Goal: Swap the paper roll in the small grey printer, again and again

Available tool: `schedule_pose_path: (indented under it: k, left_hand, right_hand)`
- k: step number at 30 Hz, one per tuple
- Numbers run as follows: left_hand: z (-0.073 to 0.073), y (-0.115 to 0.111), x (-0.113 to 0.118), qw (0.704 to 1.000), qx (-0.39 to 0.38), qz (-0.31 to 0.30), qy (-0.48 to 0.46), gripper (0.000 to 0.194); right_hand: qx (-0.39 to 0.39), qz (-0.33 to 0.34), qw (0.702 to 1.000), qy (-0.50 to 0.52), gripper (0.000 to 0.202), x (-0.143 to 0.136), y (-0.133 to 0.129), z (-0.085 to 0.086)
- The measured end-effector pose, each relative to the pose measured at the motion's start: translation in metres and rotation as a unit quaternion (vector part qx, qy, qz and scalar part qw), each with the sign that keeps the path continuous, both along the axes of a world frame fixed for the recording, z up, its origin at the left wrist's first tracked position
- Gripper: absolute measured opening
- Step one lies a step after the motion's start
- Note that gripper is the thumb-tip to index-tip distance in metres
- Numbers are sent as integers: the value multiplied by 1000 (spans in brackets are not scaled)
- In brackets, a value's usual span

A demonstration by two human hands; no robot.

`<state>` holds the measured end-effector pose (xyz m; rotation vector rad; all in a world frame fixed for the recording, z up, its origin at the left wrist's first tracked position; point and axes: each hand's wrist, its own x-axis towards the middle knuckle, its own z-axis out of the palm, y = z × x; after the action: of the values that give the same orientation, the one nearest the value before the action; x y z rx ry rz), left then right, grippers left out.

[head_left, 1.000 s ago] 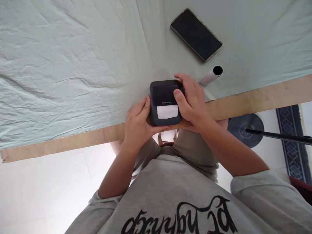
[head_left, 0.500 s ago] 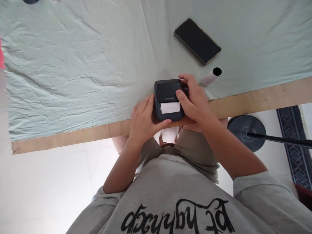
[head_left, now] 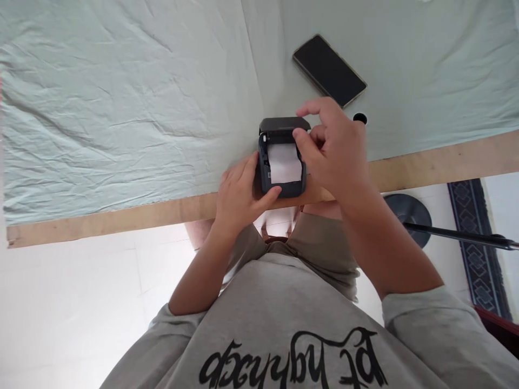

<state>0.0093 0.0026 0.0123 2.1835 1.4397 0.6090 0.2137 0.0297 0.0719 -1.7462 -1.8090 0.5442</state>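
Observation:
A small black label printer [head_left: 286, 190] sits at the table's front edge with its lid [head_left: 281, 124] raised. White paper [head_left: 285, 163] lies across the opening inside it. My left hand [head_left: 239, 194] wraps the printer's left side, its thumb along the front. My right hand [head_left: 334, 143] pinches the right end of the lid between thumb and index finger. Just behind that hand, the black end of a white paper roll [head_left: 359, 118] shows; the rest of the roll is hidden.
A dark phone [head_left: 330, 70] lies on the pale green cloth [head_left: 141, 108] beyond my right hand. The table's wooden edge [head_left: 121, 215] runs in front of me. On the floor at right are a round black base with a pole [head_left: 409, 216] and a patterned mat [head_left: 478, 243].
The printer's lid has swung up, uncovering the paper inside. My right hand has risen with it and now covers most of the paper roll. My left hand stays on the printer.

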Motion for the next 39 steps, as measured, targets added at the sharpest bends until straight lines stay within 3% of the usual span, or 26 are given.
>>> schedule_pose_path:
  k: [3, 7, 11, 16, 20, 24, 26, 28, 29, 31, 33, 34, 36, 39]
  left_hand:
    - [0, 0, -1, 1000, 0, -4, 0, 80]
    - [0, -1, -2, 1000, -1, -8, -4, 78]
    - [-2, -1, -3, 1000, 4, -4, 0, 80]
    - [-1, -1, -2, 1000, 8, -7, -4, 81]
    - [1, -2, -2, 1000, 2, -13, -3, 82]
    - [2, -2, -4, 999, 1, -25, -20, 85]
    - [2, -2, -4, 999, 0, -26, -24, 85]
    - [1, -3, -4, 1000, -1, -21, -21, 85]
    - [1, -3, -4, 1000, -1, -19, -20, 85]
    - [1, -3, -3, 1000, -2, -17, -19, 85]
    - [1, -3, -3, 1000, -1, -19, -19, 84]
    - [1, -3, -3, 1000, -1, -19, -17, 84]
    - [1, -3, -3, 1000, 2, -19, -12, 84]
    - [2, -3, -3, 1000, 4, -20, -6, 85]
  right_hand:
    - [23, -10, 1000, -18, 12, -6, 5, 4]
    - [43, 47, 998, -28, 11, 0, 8, -11]
    - [21, 80, 996, -31, 8, 11, 15, -30]
    - [-34, 117, 991, -51, 24, 16, 38, -41]
    - [-72, 158, 979, -109, 24, 11, 52, -30]
    - [-114, 184, 971, -106, 27, 8, 42, 4]
    - [-106, 158, 981, -26, 30, 12, 31, 19]
    - [-101, 115, 977, 148, 31, 17, 20, 22]
    - [-102, 85, 958, 256, 31, 20, 16, 18]
    - [-109, 15, 890, 442, 30, 25, 10, 3]
    - [-112, -40, 838, 533, 33, 28, 7, -19]
    - [-108, -59, 829, 546, 35, 29, 6, -29]
    - [-80, -85, 843, 525, 39, 28, 4, -45]
    - [-24, -105, 902, 417, 29, 27, 0, -56]
